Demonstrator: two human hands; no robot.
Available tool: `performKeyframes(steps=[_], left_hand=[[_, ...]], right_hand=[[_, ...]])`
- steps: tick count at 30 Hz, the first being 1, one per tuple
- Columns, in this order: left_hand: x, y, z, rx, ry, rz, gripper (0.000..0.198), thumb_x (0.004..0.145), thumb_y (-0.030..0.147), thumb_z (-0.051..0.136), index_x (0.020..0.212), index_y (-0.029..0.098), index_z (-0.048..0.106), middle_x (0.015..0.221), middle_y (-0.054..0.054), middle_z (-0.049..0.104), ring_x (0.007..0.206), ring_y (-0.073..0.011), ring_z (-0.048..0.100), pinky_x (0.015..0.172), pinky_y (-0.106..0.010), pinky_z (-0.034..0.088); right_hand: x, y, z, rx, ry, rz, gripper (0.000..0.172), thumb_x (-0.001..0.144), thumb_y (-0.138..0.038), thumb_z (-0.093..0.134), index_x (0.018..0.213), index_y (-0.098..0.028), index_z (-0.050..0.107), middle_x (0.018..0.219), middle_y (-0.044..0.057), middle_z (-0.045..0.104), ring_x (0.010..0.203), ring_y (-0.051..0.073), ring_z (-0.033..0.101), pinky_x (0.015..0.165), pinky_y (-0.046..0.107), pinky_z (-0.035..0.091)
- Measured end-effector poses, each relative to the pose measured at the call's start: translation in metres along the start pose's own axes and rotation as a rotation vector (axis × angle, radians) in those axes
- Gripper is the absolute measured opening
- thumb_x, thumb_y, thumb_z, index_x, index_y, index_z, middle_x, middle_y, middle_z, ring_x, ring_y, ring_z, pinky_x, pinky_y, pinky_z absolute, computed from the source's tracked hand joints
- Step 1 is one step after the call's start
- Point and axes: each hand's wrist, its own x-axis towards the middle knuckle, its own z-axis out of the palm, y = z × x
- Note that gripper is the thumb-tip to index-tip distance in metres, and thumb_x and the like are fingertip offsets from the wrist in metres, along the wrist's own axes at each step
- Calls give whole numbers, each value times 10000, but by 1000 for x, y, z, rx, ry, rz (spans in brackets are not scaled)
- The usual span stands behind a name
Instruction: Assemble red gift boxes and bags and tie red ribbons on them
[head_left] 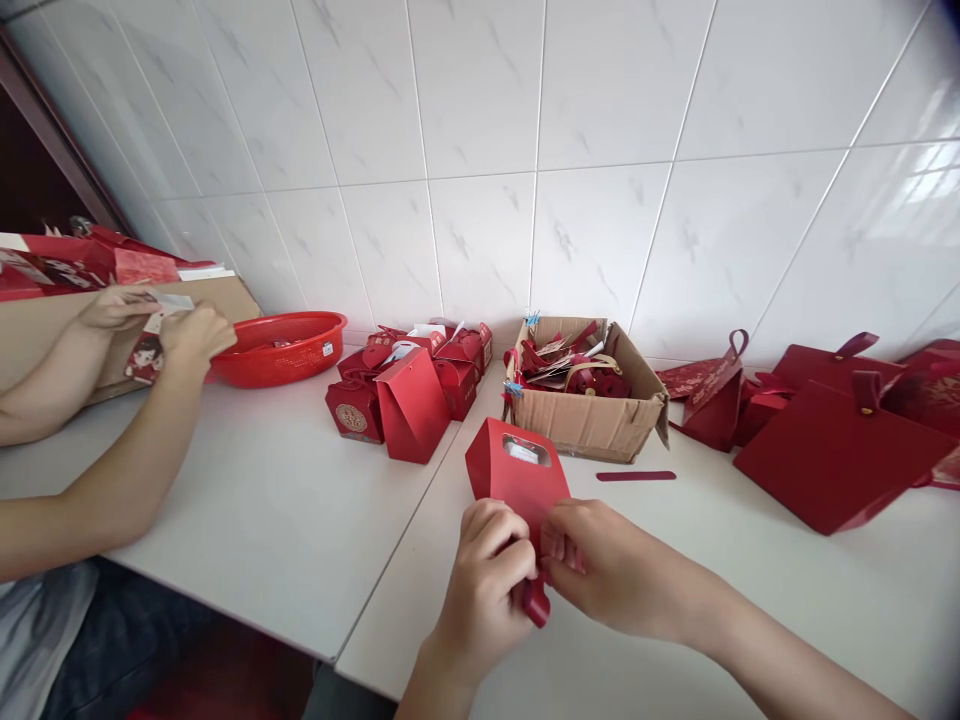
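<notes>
At the grip, the left hand (487, 570) and the right hand (600, 560) are bare, both slim, with smooth backs and softly rounded knuckles. Behind the grip, the left wrist (453, 660) is bare and narrow, and only a short stretch of left forearm (433, 700) shows below it. Right of the grip, the right wrist (694, 600) is bare too, and a long, smooth, bare right forearm (787, 655) runs out from it. Fingernails are too indistinct to describe.
</notes>
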Motion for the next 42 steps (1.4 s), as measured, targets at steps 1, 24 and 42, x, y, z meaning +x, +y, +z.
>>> performKeyframes(steps=[1,24,42], left_hand=[[0,0,0,2,-3,-3,294,676,-86,442,639,181,324,639,20,410,654,-126,368,617,-280,327],[3,0,-6,-39,22,-20,290,700,-74,461,668,197,360,650,13,427,657,-138,384,596,-284,345],[5,-2,-9,-77,91,-55,271,773,-56,459,696,204,442,696,-3,492,693,-147,468,602,-287,426]], right_hand=[[1,0,2,-13,15,-5,150,769,-160,495,631,-188,441,706,-5,573,613,108,472,521,225,335],[1,-1,6,124,36,24,72,733,-150,528,669,-182,523,698,-7,601,621,111,508,522,215,355],[-8,18,-53,282,-425,-82,45,679,-129,597,690,-172,603,681,-24,598,649,115,537,593,211,393]])
